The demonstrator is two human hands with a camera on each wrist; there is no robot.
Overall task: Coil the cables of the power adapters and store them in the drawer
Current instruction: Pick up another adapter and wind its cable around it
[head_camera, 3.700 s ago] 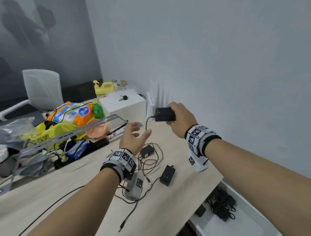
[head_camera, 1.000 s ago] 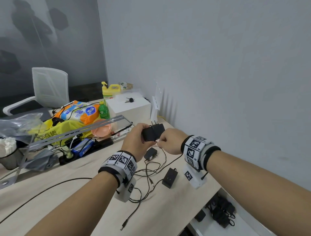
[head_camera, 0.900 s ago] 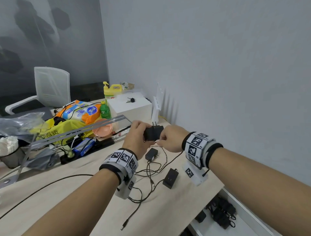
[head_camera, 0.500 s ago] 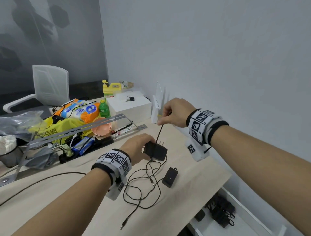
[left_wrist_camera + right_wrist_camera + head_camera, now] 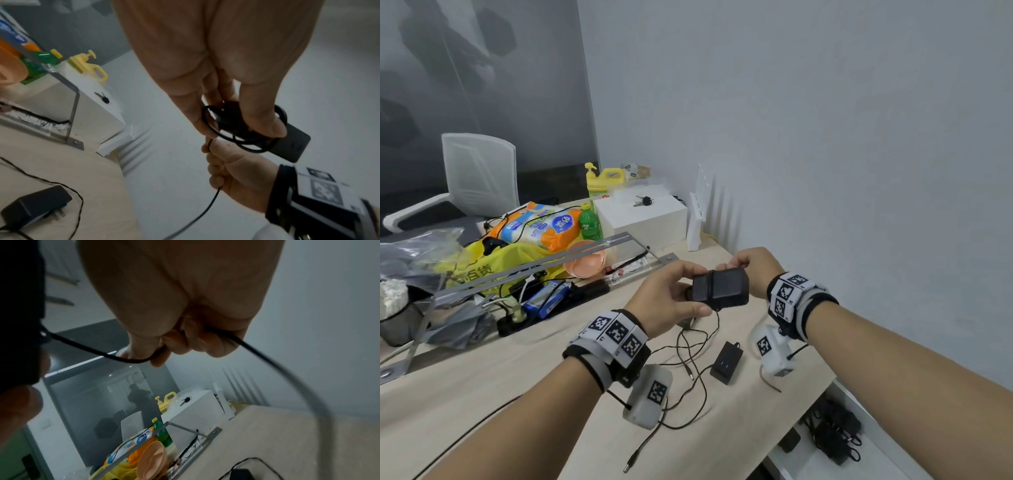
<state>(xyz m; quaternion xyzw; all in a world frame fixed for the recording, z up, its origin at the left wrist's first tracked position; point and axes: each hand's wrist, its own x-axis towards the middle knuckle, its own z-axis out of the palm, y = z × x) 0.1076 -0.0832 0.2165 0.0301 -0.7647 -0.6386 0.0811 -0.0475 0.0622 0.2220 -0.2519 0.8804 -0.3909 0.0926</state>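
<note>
Nearest the viewer, at lower right, the open drawer (image 5: 822, 459) below the tabletop (image 5: 482, 370) edge holds several black adapters with bundled cables (image 5: 835, 435). On the near tabletop a loose cable (image 5: 681, 397) trails toward the viewer and ends in a barrel plug (image 5: 627, 468). Just beyond it a second black adapter (image 5: 726, 364) lies flat, its long axis running near-to-far with the prongs at the far end; the left wrist view shows another adapter (image 5: 33, 204) lying on the tabletop, prongs to the right of that picture.

Above the tabletop, both hands are raised close together. The left hand (image 5: 671, 301) grips the held power adapter (image 5: 720, 286), thumb beneath and fingers over its left end. The adapter's long axis runs left to right, roughly level. Turns of its cable (image 5: 242, 142) already circle the body across the short axis. The right hand (image 5: 756, 270), just right of and behind the adapter, pinches this cable between curled fingers (image 5: 156, 352); the remaining length hangs below the hands to the tabletop.

Farther left lie a power strip (image 5: 551, 308), a yellow bag (image 5: 493, 263), a pink bowl (image 5: 585, 263) and a long metal bracket (image 5: 527, 270). At the far end stand a white box (image 5: 643, 222) carrying keys (image 5: 643, 201), a green bottle (image 5: 589, 222), a yellow jug (image 5: 604, 181) and a white chair (image 5: 479, 174).
</note>
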